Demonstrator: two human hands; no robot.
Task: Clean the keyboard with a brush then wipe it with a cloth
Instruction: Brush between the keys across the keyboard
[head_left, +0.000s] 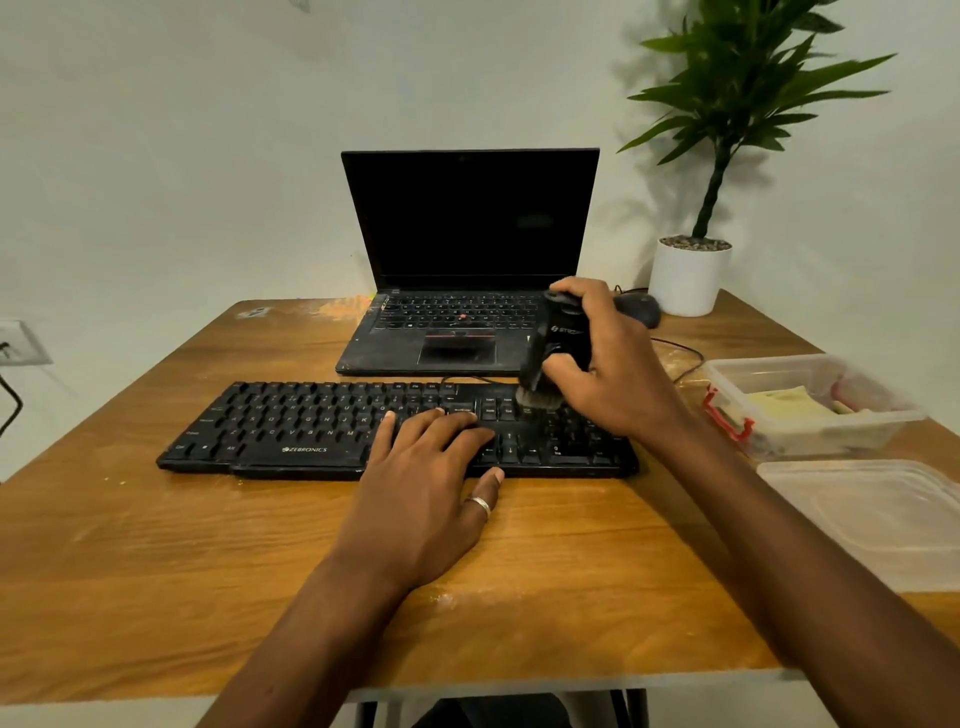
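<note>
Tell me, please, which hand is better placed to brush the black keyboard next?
Right hand: it grips the black brush, bristles on the black keyboard; the left hand lies flat on keys.

Keyboard (311, 428) on table (156, 545), laptop (467, 260) behind it, container (810, 405) right, plant (691, 275) behind container

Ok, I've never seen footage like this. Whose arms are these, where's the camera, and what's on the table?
There is no machine here. These are a person's two bare arms, filmed by one wide-angle camera worn on the head and looking down. The left hand lies flat on the keyboard. The right hand grips a black brush, its bristles on the keys at the right end. Behind stand a laptop, a mouse and a plant. At right are a clear box holding what looks like a cloth, and a lid.
</note>
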